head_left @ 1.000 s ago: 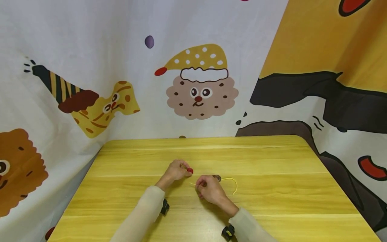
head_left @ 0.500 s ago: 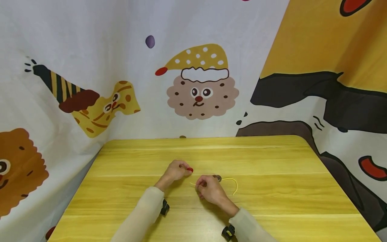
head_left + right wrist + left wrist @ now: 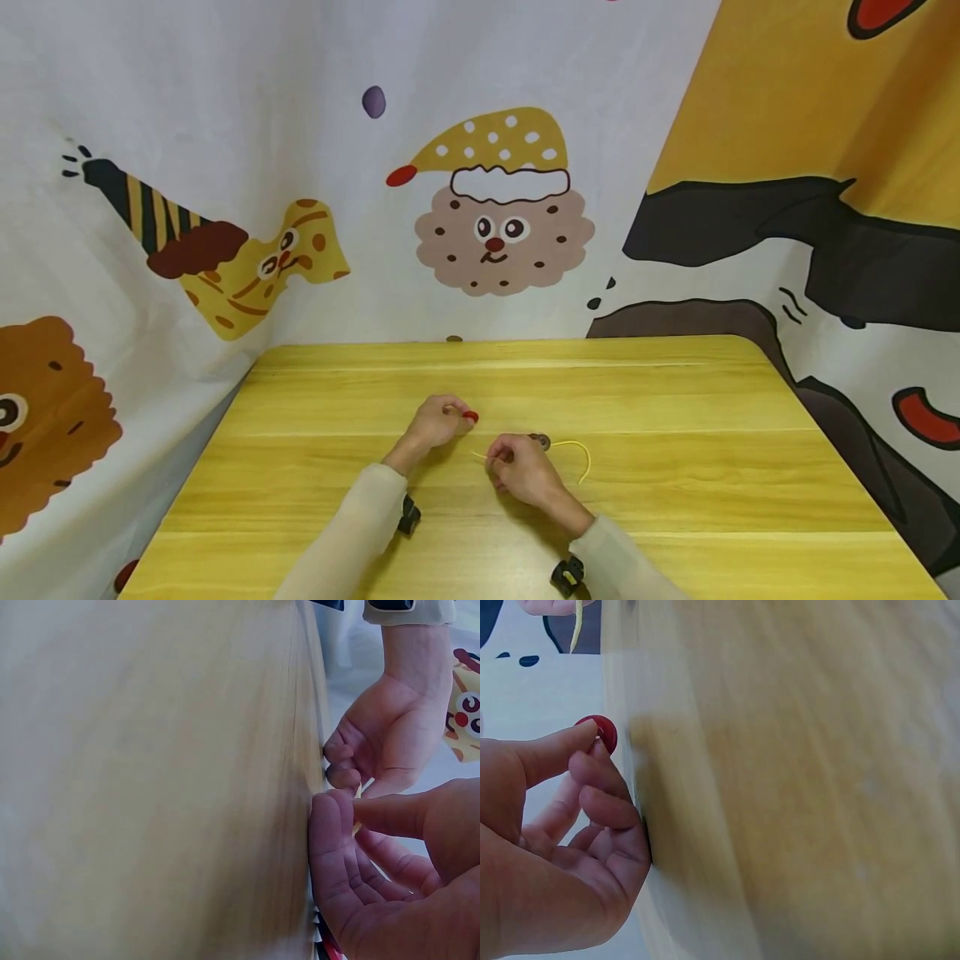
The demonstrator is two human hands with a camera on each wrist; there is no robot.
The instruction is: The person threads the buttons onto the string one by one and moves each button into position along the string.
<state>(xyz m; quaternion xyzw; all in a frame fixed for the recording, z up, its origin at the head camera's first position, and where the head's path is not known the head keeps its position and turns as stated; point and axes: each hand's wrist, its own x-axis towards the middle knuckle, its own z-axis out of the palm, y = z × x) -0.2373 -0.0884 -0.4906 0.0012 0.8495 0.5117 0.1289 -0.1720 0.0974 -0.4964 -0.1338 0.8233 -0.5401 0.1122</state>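
Between thumb and fingertips my left hand (image 3: 437, 422) pinches a small round red button (image 3: 470, 416). In the left wrist view the button's (image 3: 609, 735) rim sticks out past the fingertips. To its right, my right hand (image 3: 522, 471) pinches a yellow string (image 3: 589, 460), and a short free end points left toward the red button. The string's end (image 3: 576, 634) also hangs from the right fingertips in the left wrist view. Just behind the right hand lies a dark grey-brown button (image 3: 542, 441), with the string's curved tail running out beside it.
Both hands work low over a yellow wood-grain table (image 3: 675, 492). A white curtain (image 3: 322, 125) with cartoon prints hangs behind the table's far edge. Black wrist cameras sit below both cream sleeves (image 3: 356, 521).
The red button in my left fingers has risen slightly and tilted, showing a narrower face. My right hand and the string hold the same place.
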